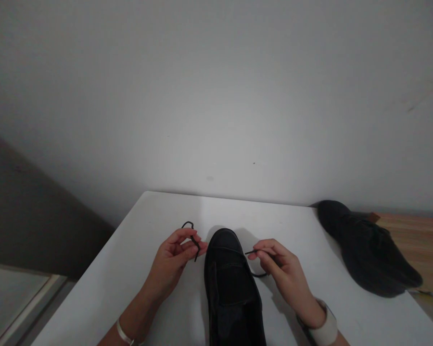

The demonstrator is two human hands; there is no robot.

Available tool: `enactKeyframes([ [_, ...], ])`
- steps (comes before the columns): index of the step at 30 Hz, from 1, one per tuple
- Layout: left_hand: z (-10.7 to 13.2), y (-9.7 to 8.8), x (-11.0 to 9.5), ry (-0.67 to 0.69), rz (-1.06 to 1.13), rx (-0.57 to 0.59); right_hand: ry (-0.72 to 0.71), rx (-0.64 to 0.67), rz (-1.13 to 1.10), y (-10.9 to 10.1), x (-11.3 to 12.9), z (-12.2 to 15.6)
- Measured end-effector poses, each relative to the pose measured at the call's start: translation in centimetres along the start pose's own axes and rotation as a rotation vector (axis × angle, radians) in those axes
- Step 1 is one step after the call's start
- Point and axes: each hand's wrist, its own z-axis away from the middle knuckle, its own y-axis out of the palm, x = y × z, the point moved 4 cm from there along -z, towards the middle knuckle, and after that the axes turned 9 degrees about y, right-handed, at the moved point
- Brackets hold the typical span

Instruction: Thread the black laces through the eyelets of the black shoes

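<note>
A black shoe (234,283) lies on the white table with its toe pointing away from me. To its left, my left hand (175,254) pinches a thin black shoelace (187,223), which loops up above the fingers while a short end hangs below. My right hand (279,266), on the other side of the shoe, has thumb and fingers closed on a shoelace whose tip points left toward the shoe. Part of that lace curves below the fingers beside the shoe's edge. Whether both hands hold the same lace, I cannot tell.
Another black shoe (371,250), with laces in it, lies at the table's right edge. Beyond it is a wood-grain board (414,240). A pale wall (231,120) rises behind the white table (130,240). A light-coloured framed edge (36,307) stands at lower left.
</note>
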Motion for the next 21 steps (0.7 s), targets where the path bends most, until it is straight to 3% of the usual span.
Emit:
enactKeyframes([
  [8, -0.3, -0.3, -0.6, 0.052, -0.107, -0.028, 0.015, 0.051, 0.067, -1.0, 0.2, -0.3],
  [21, -0.2, -0.4, -0.4, 0.056, -0.168, 0.001, 0.050, 0.112, 0.127, 0.5, -0.8, 0.0],
])
